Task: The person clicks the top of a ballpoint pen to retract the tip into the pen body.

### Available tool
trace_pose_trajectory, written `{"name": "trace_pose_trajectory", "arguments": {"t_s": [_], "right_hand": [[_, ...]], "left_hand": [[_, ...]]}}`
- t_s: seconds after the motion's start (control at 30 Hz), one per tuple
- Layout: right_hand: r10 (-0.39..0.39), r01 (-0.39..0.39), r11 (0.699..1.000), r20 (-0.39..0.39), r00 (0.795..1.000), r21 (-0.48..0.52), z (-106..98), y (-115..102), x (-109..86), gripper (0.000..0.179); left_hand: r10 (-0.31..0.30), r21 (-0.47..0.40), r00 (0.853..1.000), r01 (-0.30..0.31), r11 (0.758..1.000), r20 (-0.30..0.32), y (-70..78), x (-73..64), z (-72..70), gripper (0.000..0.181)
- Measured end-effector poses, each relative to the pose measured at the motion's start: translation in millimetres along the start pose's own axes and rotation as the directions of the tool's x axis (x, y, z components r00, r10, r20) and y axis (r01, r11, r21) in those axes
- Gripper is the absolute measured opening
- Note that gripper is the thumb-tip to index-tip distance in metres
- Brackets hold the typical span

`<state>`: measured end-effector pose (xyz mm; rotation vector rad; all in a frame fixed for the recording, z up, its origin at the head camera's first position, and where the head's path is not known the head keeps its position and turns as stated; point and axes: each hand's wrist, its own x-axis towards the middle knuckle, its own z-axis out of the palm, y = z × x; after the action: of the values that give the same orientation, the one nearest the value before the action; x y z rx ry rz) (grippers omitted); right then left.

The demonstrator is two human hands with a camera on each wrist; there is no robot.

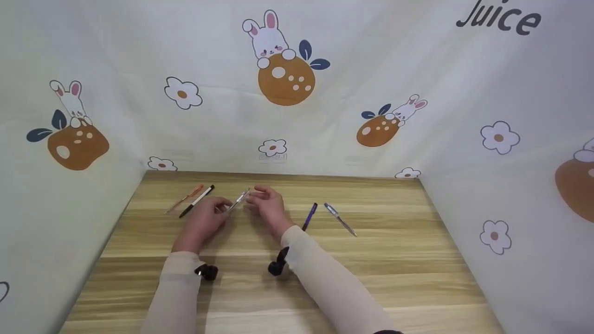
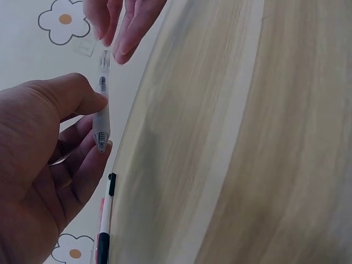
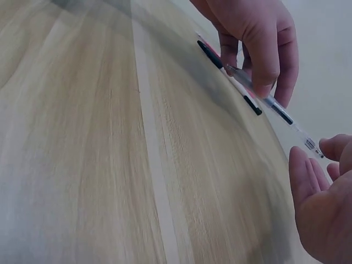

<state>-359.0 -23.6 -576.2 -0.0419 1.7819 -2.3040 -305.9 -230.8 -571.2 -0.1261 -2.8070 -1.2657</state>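
A clear retractable pen is held aslant above the table by my left hand. In the left wrist view, the left thumb presses the pen's barrel against the fingers behind it. My right hand is at the pen's far end, thumb and fingers parted around it. In the right wrist view, that end lies between the right thumb and fingers; whether they touch it is hard to tell. Left of the left hand lie a white pen with black ends and an orange pen.
To the right of the right wrist lie a purple pen, partly behind the sleeve, and a clear pen with a blue end. The wood-grain table is bordered by a printed cloth at the back and both sides.
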Motion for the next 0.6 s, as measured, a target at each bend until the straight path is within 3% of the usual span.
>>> {"name": "trace_pose_trajectory", "arguments": {"t_s": [0.27,0.6], "right_hand": [[-0.008,0.010,0.999,0.061,0.998,-0.036,-9.3,-7.4,-5.9,0.041],[-0.031,0.080,0.968,0.202,0.979,-0.237,-26.7,-17.5,-18.6,0.042]], "left_hand": [[-0.026,0.038,0.999,0.027,0.999,-0.021,-2.9,-5.1,-12.0,0.029],[-0.017,0.080,0.999,0.021,0.997,-0.042,-16.6,-6.4,-22.1,0.025]]}}
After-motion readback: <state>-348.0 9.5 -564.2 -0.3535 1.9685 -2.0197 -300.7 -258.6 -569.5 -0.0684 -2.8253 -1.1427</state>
